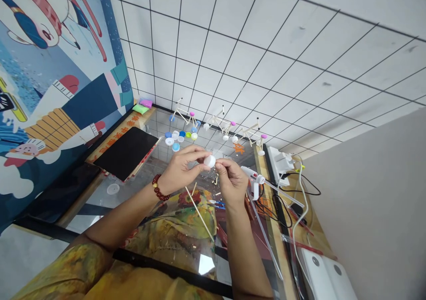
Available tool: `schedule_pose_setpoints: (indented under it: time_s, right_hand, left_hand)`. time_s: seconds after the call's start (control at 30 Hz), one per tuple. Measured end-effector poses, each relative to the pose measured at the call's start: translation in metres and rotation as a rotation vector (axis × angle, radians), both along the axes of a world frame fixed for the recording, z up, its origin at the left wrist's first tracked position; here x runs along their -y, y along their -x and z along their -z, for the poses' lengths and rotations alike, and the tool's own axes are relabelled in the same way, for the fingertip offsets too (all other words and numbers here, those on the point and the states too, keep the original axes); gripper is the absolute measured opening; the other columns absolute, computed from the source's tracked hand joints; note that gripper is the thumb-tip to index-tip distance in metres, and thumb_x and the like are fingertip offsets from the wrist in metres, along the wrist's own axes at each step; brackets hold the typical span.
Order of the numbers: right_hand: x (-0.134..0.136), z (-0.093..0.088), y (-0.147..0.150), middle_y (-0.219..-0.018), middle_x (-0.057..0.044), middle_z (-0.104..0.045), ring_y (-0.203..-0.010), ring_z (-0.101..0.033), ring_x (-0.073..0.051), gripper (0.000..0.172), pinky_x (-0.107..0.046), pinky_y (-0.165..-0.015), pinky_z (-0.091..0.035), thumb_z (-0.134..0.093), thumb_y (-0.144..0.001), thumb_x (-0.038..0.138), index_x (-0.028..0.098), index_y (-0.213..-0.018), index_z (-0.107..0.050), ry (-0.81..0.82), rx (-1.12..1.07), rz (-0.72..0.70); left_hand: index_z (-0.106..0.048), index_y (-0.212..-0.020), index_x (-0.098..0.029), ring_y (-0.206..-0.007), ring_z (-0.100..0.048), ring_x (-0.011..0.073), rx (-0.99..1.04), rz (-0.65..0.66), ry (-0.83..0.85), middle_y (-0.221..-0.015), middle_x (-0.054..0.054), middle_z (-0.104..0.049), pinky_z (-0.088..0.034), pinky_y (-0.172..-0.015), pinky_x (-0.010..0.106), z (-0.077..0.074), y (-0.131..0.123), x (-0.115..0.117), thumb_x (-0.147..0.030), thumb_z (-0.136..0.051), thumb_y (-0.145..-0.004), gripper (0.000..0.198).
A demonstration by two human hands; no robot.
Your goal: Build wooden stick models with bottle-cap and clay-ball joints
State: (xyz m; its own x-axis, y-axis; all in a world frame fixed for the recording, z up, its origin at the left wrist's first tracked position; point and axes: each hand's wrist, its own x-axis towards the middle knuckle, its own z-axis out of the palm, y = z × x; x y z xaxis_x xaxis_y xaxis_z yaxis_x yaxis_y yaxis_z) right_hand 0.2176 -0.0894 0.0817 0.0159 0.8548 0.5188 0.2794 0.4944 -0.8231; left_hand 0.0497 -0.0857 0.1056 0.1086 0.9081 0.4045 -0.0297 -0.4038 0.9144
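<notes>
Between the thumb and fingers of my left hand (186, 164), a white bottle cap (209, 161) is held over the glass table. My right hand (233, 180) is pinched closed at the cap's right edge; whatever its fingertips hold is hidden. Below the hands a thin wooden stick (200, 213) lies on the glass, with blue-handled scissors (218, 204) and small scraps close by. Beyond my hands is a cluster of blue, white and green bottle caps (181, 136). Behind them stand several small stick structures (222, 124) with caps and pink pieces on them.
A white glue gun (254, 180) stands on the right, with cables (299, 202) and a power strip (282, 162) along the edge. On the left lie a black board (128, 151) and a clear round lid (113, 189). A tiled wall (233, 47) rises behind.
</notes>
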Motion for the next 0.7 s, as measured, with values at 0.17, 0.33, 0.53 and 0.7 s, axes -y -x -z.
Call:
schedule_pose_setpoints:
  time_s: [0.17, 0.33, 0.53, 0.7]
  right_hand:
    - [0.001, 0.003, 0.004, -0.064, 0.003, -0.060, -0.059, -0.053, -0.011, 0.015, -0.024, -0.059, -0.042, -0.058, -0.089, 0.029, 0.019, -0.083, -0.068, 0.040, 0.002, 0.019]
    - [0.002, -0.002, 0.007, -0.075, 0.001, -0.066, -0.068, -0.058, -0.012, 0.012, -0.025, -0.067, -0.045, -0.058, -0.089, 0.026, 0.021, -0.088, -0.069, -0.034, 0.066, 0.026]
    - [0.001, -0.001, 0.003, -0.068, 0.003, -0.062, -0.063, -0.056, -0.011, 0.013, -0.024, -0.063, -0.044, -0.056, -0.091, 0.028, 0.021, -0.088, -0.065, 0.004, -0.007, 0.093]
    - [-0.001, 0.000, 0.003, -0.071, 0.002, -0.065, -0.062, -0.057, -0.011, 0.014, -0.024, -0.061, -0.045, -0.054, -0.092, 0.029, 0.020, -0.091, -0.064, 0.048, 0.052, 0.045]
  left_hand:
    - [-0.075, -0.101, -0.021, -0.088, -0.062, 0.0159, -0.078, -0.029, -0.178, -0.099, 0.007, -0.069, -0.050, -0.084, 0.031, 0.007, 0.001, -0.005, -0.017, -0.071, -0.076, 0.026]
    - [-0.072, -0.101, -0.018, -0.083, -0.063, 0.0131, 0.258, 0.170, 0.207, -0.093, 0.005, -0.068, -0.051, -0.079, 0.027, 0.012, 0.001, -0.009, -0.027, -0.073, -0.077, 0.025]
    - [-0.068, -0.092, -0.011, -0.078, -0.064, 0.0125, 0.673, 0.410, 0.604, -0.085, 0.005, -0.067, -0.052, -0.078, 0.027, 0.024, 0.011, -0.029, -0.021, -0.073, -0.077, 0.019]
    - [-0.068, -0.095, -0.010, -0.083, -0.065, 0.0142, 0.721, 0.519, 0.710, -0.091, 0.007, -0.068, -0.054, -0.082, 0.029, 0.036, 0.015, -0.039, -0.014, -0.072, -0.076, 0.020]
